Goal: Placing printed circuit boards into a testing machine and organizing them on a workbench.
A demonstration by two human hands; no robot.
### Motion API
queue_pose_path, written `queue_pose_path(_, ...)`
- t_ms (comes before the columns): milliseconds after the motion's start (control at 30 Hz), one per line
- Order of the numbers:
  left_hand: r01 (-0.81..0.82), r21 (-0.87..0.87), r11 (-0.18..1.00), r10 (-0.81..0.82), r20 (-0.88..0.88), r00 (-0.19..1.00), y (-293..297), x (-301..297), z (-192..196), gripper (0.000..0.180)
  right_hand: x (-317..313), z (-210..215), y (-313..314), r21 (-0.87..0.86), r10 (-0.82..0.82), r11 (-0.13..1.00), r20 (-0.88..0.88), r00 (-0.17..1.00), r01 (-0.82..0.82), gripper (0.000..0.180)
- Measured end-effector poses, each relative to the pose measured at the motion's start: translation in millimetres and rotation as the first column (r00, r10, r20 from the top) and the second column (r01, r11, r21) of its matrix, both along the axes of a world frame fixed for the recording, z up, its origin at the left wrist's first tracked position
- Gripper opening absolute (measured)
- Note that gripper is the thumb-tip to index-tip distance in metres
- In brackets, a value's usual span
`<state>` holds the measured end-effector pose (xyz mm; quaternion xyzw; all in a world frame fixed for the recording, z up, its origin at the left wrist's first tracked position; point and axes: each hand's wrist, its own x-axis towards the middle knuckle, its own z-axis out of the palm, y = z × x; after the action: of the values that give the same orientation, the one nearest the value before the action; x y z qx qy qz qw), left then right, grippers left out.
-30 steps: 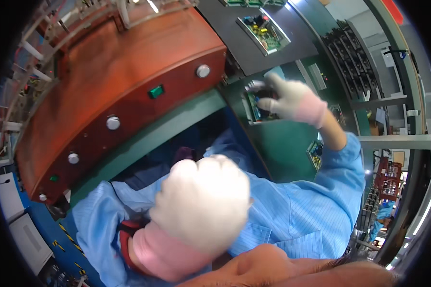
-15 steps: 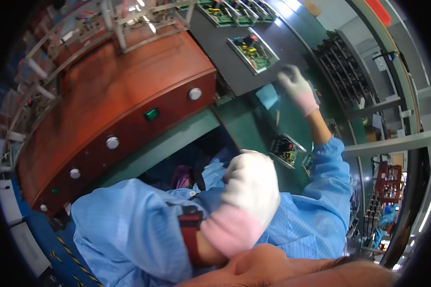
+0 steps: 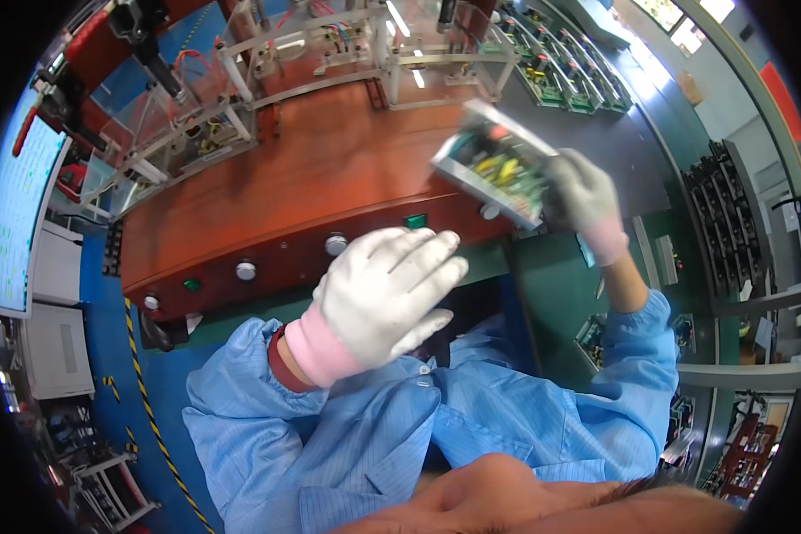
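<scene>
My right hand [image 3: 587, 196], in a white glove with a pink cuff, grips the right end of a circuit board in a silver metal frame [image 3: 500, 167]. The board carries yellow, red and green parts and is slightly blurred. It hangs tilted over the right front edge of a reddish-brown test bench [image 3: 329, 169]. My left hand [image 3: 387, 294], gloved the same way, is open in front of the bench's knobs, fingers stretched out to the right and nothing in it.
Clear-walled test fixtures [image 3: 365, 67] stand along the bench's back. Several framed boards [image 3: 565, 67] lie in a row on the dark table surface at the back right. A black rack [image 3: 730, 218] stands at the far right, and a screen [image 3: 18, 214] at the left.
My right hand has taken hold of the single framed board from the dark table and carried it left over the bench. My left hand has moved left and forward, opening out. The view has turned.
</scene>
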<state>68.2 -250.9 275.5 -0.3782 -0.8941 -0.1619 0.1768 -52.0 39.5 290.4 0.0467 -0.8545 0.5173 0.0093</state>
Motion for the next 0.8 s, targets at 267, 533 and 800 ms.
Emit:
queue_pose_path(267, -0.339, -0.127, 0.932, 0.336, -0.042, 0.941, -53, -15, -26, 0.070, -35, -23, -125, 0.143, 0.416, 0.905, -0.088, 0.905, -0.401, 0.028)
queue_pose_path(533, -0.497, -0.184, 0.848, 0.494, -0.064, 0.867, -82, -72, -35, 0.075, -51, -44, -152, 0.491, 0.558, 0.817, -0.537, 0.632, -0.304, 0.041)
queue_pose_path(800, -0.568, -0.225, 0.792, 0.573, -0.047, 0.818, -78, -117, -41, 0.079, -44, 117, -195, 0.289, 0.373, 0.919, -0.857, 0.355, -0.267, 0.031)
